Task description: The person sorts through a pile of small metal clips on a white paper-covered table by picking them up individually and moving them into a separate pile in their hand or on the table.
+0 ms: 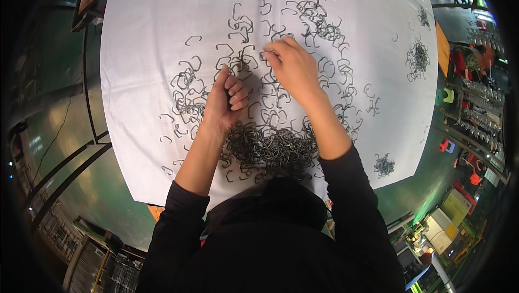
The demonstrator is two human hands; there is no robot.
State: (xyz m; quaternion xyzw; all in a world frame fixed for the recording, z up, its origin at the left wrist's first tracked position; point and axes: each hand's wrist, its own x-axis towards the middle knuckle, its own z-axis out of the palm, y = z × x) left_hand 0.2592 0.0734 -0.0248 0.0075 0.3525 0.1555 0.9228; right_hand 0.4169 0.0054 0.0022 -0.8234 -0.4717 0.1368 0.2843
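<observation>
Many small, dark, bent wire hooks lie across a white-covered table. My left hand point(226, 98) is closed above them, its fingers curled toward the palm and its thumb pointing away from me. Whatever may be inside that fist is hidden. Farther off and to the right, my right hand point(296, 68) has its thumb and forefinger drawn together in a pinch. Right beside those fingertips is a bent wire hook point(263, 56); whether it is held or lies on the cloth, I cannot tell. A dense heap of wire hooks point(270, 149) sits between my forearms, close to my body.
The white cloth point(140, 66) covers the broad table. Small clusters of hooks point(418, 60) lie along its right side, with another pile point(384, 165) at the near right. Dark metal framing point(70, 157) stands beyond the left edge; loaded racks point(484, 109) stand beyond the right.
</observation>
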